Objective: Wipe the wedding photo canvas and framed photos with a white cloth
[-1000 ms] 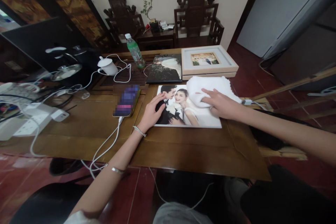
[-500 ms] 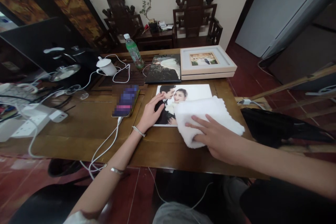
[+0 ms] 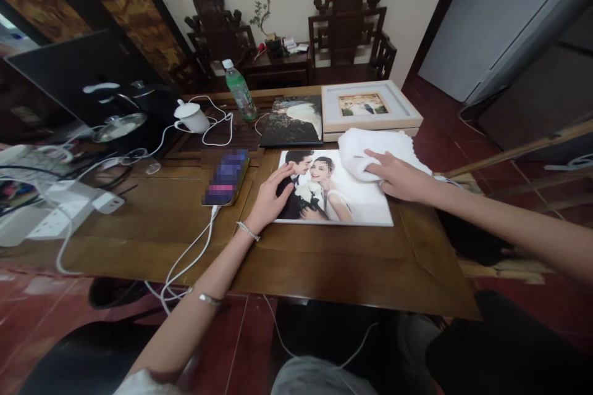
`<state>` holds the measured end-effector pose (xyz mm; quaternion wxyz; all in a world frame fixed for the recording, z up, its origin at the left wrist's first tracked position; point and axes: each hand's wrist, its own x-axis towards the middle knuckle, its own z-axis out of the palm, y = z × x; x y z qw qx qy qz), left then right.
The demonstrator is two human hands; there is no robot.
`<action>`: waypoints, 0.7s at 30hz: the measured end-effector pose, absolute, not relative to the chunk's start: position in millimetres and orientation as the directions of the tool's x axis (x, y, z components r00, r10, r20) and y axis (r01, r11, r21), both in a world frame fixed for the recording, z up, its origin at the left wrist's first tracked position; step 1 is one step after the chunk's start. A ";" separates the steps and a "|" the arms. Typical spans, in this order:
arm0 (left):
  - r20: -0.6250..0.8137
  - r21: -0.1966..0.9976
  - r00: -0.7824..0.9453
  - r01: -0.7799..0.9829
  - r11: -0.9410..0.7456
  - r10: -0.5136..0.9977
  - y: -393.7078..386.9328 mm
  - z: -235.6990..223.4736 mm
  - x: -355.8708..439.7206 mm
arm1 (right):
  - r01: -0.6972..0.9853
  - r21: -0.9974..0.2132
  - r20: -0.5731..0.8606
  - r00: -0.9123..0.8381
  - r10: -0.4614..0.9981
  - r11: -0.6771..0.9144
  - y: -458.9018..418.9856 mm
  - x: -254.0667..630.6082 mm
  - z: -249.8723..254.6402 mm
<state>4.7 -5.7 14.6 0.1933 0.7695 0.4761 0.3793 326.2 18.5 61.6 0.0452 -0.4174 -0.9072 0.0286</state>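
Note:
A white-backed wedding photo panel (image 3: 361, 207) lies flat on the wooden table, showing a couple and a bouquet. My left hand (image 3: 273, 194) rests on its left edge with the fingers stretched out and the thumb apart. Over the panel's upper right corner lies a fluffy white cloth (image 3: 377, 145). My right hand (image 3: 401, 176) grips this cloth and presses it down there, the index finger extended along it; the other fingertips are partly tucked in the folds.
Behind the panel are a dark photo panel (image 3: 291, 123) and a framed photo (image 3: 331, 105) on a box. A phone (image 3: 227, 179) on a charging cable lies left of my left hand. A bottle (image 3: 241, 95), a lidded white cup (image 3: 192, 117) and a power strip (image 3: 60, 210) stand further left.
My right hand swept the cloth down toward the panel's near right edge, then back up to its upper right corner. My left hand has stayed on the panel's left edge.

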 end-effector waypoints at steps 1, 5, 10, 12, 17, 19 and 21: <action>0.399 0.659 0.258 0.586 -0.471 0.880 -5.5 14.4 4.7 | 0.760 -0.079 0.070 -0.642 0.764 0.646 15.9 326.6 59.5; 0.408 0.658 0.263 0.579 -0.481 0.875 -5.0 12.6 3.7 | 0.741 -0.059 0.119 -0.660 0.742 0.669 -15.0 317.6 52.6; 0.413 0.655 0.266 0.578 -0.487 0.871 -5.1 11.2 2.6 | 0.636 -0.094 0.056 -0.765 0.642 0.766 -66.6 296.8 60.1; 0.412 0.653 0.268 0.580 -0.487 0.871 -5.3 11.5 2.5 | 0.590 -0.115 0.001 -0.804 0.594 0.799 -78.5 289.6 66.5; 0.410 0.654 0.268 0.580 -0.486 0.872 -5.5 13.0 2.9 | 0.482 -0.112 -0.037 -0.876 0.481 0.869 -72.3 285.2 73.8; 0.407 0.655 0.267 0.581 -0.483 0.874 -5.6 13.5 3.0 | 0.465 -0.106 -0.021 -0.885 0.465 0.879 -57.5 288.7 72.7; 0.406 0.658 0.267 0.579 -0.482 0.874 -5.8 13.7 3.0 | 0.495 -0.097 -0.006 -0.868 0.496 0.864 -38.5 293.3 71.5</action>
